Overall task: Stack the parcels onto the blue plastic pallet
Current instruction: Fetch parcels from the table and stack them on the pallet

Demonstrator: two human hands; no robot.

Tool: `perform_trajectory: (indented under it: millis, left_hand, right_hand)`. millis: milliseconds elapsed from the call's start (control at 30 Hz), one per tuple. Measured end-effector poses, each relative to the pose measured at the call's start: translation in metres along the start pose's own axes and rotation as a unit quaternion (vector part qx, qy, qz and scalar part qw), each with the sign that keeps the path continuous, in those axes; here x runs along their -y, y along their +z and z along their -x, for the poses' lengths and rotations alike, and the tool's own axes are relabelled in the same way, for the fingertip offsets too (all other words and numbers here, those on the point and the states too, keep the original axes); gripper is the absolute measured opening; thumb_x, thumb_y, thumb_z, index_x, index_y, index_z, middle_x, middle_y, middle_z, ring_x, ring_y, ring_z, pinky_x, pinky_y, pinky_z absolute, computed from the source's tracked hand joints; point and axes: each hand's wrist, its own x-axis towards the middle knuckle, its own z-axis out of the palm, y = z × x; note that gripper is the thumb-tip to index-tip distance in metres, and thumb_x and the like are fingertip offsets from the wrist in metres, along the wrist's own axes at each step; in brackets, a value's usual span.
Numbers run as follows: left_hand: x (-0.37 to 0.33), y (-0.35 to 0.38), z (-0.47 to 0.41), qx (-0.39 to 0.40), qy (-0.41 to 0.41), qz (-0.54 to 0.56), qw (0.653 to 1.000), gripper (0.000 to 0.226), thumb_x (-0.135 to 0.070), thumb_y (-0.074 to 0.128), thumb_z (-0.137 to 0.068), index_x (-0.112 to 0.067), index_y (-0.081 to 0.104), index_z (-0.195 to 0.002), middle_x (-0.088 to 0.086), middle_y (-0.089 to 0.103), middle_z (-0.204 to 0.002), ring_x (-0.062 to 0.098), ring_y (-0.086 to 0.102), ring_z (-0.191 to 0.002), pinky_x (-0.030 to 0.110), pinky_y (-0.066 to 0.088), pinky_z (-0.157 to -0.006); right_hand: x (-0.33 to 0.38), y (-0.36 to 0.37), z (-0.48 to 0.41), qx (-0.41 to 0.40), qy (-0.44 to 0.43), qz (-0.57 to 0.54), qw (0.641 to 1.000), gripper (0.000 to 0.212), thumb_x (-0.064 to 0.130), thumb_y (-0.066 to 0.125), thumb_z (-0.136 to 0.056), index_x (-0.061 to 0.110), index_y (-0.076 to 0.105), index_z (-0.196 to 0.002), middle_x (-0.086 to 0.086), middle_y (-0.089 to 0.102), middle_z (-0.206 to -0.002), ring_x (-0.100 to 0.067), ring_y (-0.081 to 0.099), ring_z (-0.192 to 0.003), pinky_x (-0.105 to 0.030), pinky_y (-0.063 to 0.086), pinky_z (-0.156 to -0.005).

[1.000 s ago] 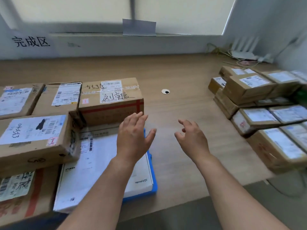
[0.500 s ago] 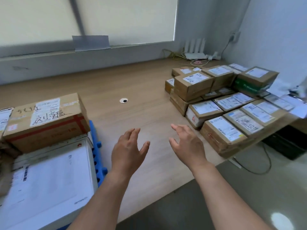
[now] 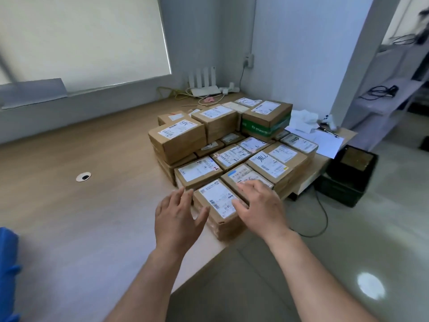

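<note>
Several brown cardboard parcels with white labels sit in a pile (image 3: 232,145) on the right part of the wooden table (image 3: 92,205). The nearest parcel (image 3: 218,203) lies at the table's front edge. My left hand (image 3: 178,219) is open, fingers spread, just left of that parcel. My right hand (image 3: 260,205) is open over the parcel's right side, its fingertips reaching the parcel behind; whether it touches is unclear. Only a corner of the blue plastic pallet (image 3: 8,270) shows at the far left edge.
A green-banded box (image 3: 267,122) tops the pile's back right. Loose papers (image 3: 325,140), a router (image 3: 204,89) and cables lie behind it. A black crate (image 3: 348,175) stands on the floor at the right. A round cable hole (image 3: 83,176) is in the tabletop.
The view has swung right, away from the pallet and its stacked parcels. Both hands have moved forward and right to the nearest parcel of the pile.
</note>
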Motion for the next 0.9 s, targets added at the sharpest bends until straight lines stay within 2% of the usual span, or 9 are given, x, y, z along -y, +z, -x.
perform_trajectory:
  millis: [367,733,900]
  left_hand:
    - [-0.112,0.049,-0.077,0.04,0.076,0.016,0.996,0.068,-0.064,0.033,-0.091,-0.027,0.027,-0.148,-0.005,0.025,-0.155,0.016,0.018,-0.143,0.036,0.012,-0.118]
    - [-0.184,0.095,-0.208,0.035,0.075,0.038,0.996,0.071,-0.064,0.033,-0.092,-0.024,0.021,-0.15,-0.001,0.023,-0.157,0.017,0.016,-0.145,0.036,0.01,-0.119]
    - [-0.198,0.112,-0.265,0.036,0.043,0.081,0.995,0.073,-0.063,0.037,-0.091,-0.023,0.02,-0.15,-0.001,0.024,-0.156,0.018,0.019,-0.143,0.034,0.019,-0.117]
  right_hand:
    - [-0.119,-0.028,-0.046,-0.031,0.095,-0.011,0.995,0.046,0.041,0.055,-0.093,0.023,0.054,-0.135,0.001,0.051,-0.135,-0.018,0.045,-0.125,-0.031,0.033,-0.105]
    - [-0.196,-0.055,-0.179,-0.027,0.08,0.035,0.996,0.05,0.042,0.052,-0.095,0.023,0.046,-0.141,0.001,0.047,-0.14,-0.016,0.042,-0.129,-0.03,0.034,-0.104]
    - [-0.22,-0.054,-0.241,-0.016,0.076,0.035,0.996,0.05,0.041,0.052,-0.095,0.024,0.046,-0.141,0.003,0.046,-0.14,-0.014,0.041,-0.129,-0.028,0.032,-0.104]
